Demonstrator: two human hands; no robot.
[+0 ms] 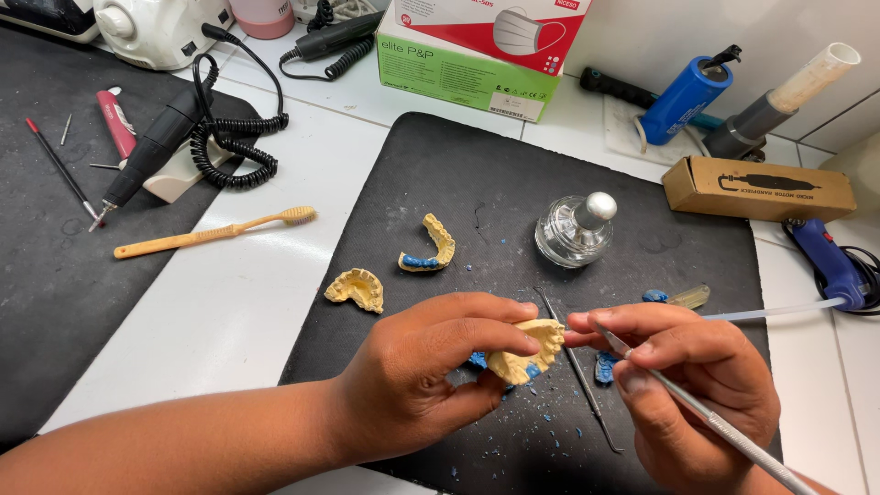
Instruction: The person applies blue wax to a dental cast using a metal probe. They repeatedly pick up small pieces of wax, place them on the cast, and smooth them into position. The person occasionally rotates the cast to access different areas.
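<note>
My left hand [431,371] grips a yellow plaster dental cast [530,348] with blue wax on its underside, held above the black mat [513,183]. My right hand [692,380] holds a thin metal carving tool [706,417] like a pen, its tip close to the cast. Two more yellow casts lie on the mat: one with blue wax [429,246] near the middle, another [356,288] at the mat's left edge. A second metal pick [579,376] rests on the mat under my hands, among blue wax shavings.
A glass jar with a metal knob [575,231] stands behind my hands. A toothbrush [215,233], a black rotary handpiece [151,151] with coiled cord, stacked boxes [472,50], a brown carton [759,188], a blue cylinder [686,96] and a blue glue gun [830,261] surround the mat.
</note>
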